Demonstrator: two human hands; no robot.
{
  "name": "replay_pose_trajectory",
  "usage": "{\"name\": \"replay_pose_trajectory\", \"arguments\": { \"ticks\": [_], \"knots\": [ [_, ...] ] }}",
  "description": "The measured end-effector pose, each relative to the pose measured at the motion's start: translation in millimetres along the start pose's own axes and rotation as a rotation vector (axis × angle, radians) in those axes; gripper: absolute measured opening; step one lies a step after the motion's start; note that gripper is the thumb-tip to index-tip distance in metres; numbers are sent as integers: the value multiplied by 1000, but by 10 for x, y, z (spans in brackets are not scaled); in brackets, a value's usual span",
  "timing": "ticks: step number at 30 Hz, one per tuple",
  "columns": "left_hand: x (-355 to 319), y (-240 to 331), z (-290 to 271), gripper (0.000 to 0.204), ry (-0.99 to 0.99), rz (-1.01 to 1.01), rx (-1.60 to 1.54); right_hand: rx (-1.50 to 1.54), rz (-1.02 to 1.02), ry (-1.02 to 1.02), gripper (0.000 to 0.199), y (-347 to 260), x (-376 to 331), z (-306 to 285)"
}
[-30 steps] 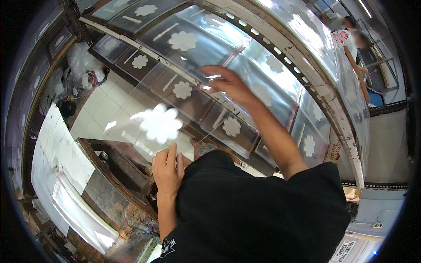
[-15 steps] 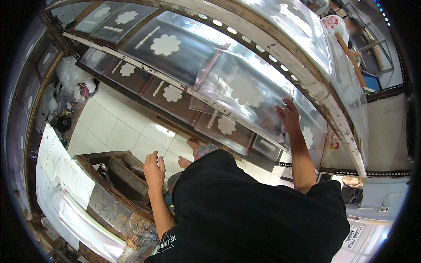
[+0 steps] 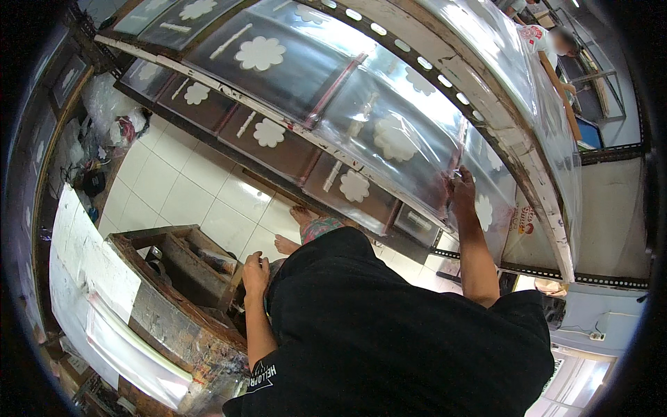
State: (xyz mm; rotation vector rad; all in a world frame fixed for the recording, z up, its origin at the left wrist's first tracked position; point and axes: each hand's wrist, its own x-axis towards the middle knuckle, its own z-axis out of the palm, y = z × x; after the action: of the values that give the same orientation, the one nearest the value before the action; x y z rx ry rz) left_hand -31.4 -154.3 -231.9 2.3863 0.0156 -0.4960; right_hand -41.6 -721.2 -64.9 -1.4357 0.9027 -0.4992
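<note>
A clear plastic sheet with a white scalloped flower shape and a short white bar lies on the upper rack shelf. At its right edge, by a reddish strip, my right hand has its fingers bent together on the plastic. Similar sheets with white flowers lie beside it along the shelf. My left hand hangs low beside the worn wooden bench, its fingers loosely curled and apart, with nothing seen in them.
A lower shelf holds more flower-marked sheets. A perforated metal shelf edge curves overhead at right, plastic lying on it. Crumpled clear plastic is heaped at left, beyond the white tiled floor. Another person is at far right.
The clear sheet, earlier overlapping its neighbours, now lies flat in line on the shelf. My right hand has moved down to its edge, fingers closing. My left hand has dropped a little and curled.
</note>
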Motion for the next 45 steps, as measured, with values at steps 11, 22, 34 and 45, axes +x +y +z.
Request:
{"name": "replay_pose_trajectory", "arguments": {
  "ticks": [11,22,34,45],
  "knots": [
    [-29,-211,84,29,17,-26,-33,-15,-117,63,43,141,117,-16],
    [10,-330,172,33,-19,-4,-16,-1245,-759,-2,38,-124,145,-14],
    [-112,-427,285,31,-11,-61,-1,-1286,-541,-341,28,-376,409,17],
    [-259,-385,277,31,-25,-182,-59,-1335,-760,-325,29,-256,2059,114]
  ]
}}
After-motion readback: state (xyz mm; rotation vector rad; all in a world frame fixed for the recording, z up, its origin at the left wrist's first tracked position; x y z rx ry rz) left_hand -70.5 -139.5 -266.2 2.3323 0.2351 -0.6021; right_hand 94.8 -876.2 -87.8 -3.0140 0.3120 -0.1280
